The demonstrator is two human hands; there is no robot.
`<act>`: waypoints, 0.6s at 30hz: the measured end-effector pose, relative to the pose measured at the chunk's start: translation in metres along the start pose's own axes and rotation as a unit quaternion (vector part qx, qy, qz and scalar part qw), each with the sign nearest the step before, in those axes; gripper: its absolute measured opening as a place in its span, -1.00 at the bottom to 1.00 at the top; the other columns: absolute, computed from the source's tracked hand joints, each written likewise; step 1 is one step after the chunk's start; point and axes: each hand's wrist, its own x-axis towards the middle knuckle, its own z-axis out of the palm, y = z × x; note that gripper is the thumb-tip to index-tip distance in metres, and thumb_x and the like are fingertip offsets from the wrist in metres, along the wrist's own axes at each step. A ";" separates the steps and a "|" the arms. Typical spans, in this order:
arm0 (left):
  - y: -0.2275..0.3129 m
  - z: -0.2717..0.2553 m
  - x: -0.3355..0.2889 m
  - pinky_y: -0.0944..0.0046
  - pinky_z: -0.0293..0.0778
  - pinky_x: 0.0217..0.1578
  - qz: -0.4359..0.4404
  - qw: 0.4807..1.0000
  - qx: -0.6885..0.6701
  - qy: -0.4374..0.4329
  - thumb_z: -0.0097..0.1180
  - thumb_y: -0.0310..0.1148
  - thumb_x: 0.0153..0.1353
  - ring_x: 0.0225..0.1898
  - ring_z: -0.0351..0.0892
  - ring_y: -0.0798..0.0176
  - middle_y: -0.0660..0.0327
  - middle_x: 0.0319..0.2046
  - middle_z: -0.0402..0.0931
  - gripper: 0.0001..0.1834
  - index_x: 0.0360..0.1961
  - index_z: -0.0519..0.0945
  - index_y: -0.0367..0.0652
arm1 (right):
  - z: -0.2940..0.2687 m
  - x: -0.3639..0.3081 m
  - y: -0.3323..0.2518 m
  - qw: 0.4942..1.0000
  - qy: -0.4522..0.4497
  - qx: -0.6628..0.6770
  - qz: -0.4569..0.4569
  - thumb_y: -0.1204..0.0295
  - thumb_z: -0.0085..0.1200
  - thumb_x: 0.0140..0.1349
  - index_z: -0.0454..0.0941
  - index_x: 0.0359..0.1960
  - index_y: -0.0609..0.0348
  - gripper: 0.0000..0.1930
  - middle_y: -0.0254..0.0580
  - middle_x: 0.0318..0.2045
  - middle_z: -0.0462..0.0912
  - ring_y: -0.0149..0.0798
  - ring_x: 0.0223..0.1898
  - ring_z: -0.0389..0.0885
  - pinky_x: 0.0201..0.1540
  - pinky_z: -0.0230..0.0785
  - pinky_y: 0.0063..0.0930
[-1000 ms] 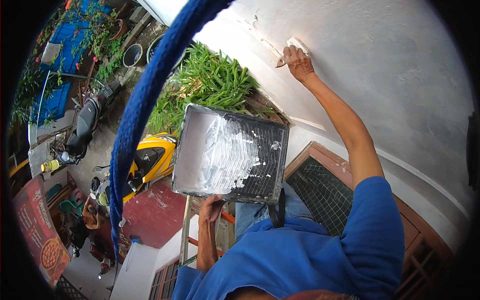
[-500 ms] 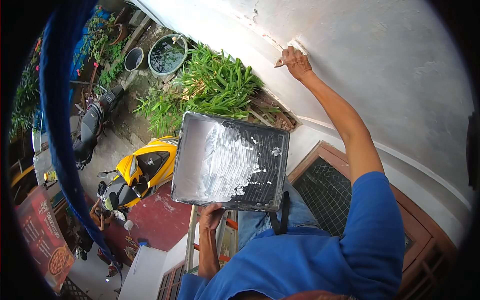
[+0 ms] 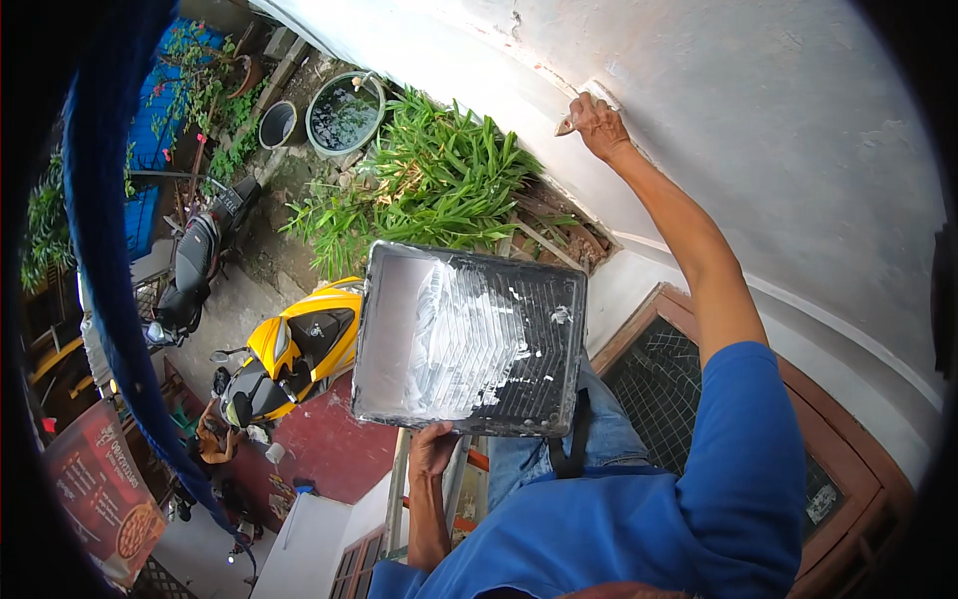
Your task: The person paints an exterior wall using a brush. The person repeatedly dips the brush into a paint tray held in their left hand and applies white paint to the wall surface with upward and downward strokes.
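Note:
My left hand (image 3: 433,449) grips the near edge of a black paint roller tray (image 3: 551,349), its fingers partly hidden beneath. White paint (image 3: 464,344) coats much of the tray's ridged slope; the smooth well lies at its left. Up at the right, my right hand (image 3: 600,128) is closed round a paintbrush (image 3: 565,127), whose pale handle end sticks out to the left. The brush's white-coated head is against the white wall (image 3: 758,150), along a raised ledge line.
Below me stands a ladder (image 3: 477,460). A brown-framed window with mesh (image 3: 654,384) is beside my legs. Farther down are green plants (image 3: 439,180), a water tub (image 3: 345,113), a yellow motorbike (image 3: 304,339) and a person (image 3: 212,439). A blue strap (image 3: 100,200) hangs at the left.
The tray and my left hand appear slightly lower and to the right, and the background has shifted with the view. My right hand stays almost in place at the wall, still holding the paintbrush.

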 end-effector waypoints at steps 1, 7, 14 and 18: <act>-0.002 -0.009 0.001 0.07 0.11 0.09 -0.008 1.000 0.010 0.001 0.07 -0.53 -0.18 -0.04 0.35 0.10 0.03 -0.12 0.41 -0.52 -0.13 0.39 -0.45 | -0.012 0.000 -0.002 0.999 0.038 -0.010 -0.013 0.47 -0.10 -0.03 0.38 -0.41 0.24 -0.86 -0.08 -0.30 0.37 -0.21 -0.43 0.47 -0.52 0.44 -0.47; 0.000 0.008 -0.004 0.08 0.12 0.08 0.011 1.000 0.018 -0.014 0.08 -0.48 -0.15 -0.05 0.36 0.10 0.04 -0.15 0.44 -0.61 -0.21 0.45 -0.41 | -0.002 -0.023 -0.025 0.997 0.020 -0.028 -0.063 0.47 -0.08 -0.03 0.41 -0.39 0.26 -0.84 -0.08 -0.33 0.35 -0.14 -0.45 0.49 -0.53 0.45 -0.44; -0.001 -0.005 -0.001 0.04 0.07 0.10 -0.007 1.000 0.016 -0.021 0.06 -0.50 -0.16 -0.01 0.32 0.10 0.05 -0.11 0.41 -0.54 -0.13 0.40 -0.42 | -0.061 0.016 0.017 0.995 0.064 -0.030 -0.074 0.50 -0.08 -0.06 0.39 -0.47 0.21 -0.91 -0.18 -0.40 0.37 -0.26 -0.47 0.45 -0.57 0.43 -0.48; 0.001 0.023 -0.006 0.07 0.13 0.06 -0.006 1.000 -0.008 0.005 0.07 -0.52 -0.17 -0.10 0.38 0.14 0.07 -0.22 0.46 -0.69 -0.30 0.49 -0.39 | -0.137 0.016 0.008 0.995 0.059 -0.075 -0.028 0.46 -0.14 0.00 0.36 -0.40 0.21 -0.87 -0.16 -0.34 0.38 -0.25 -0.37 0.46 -0.46 0.45 -0.52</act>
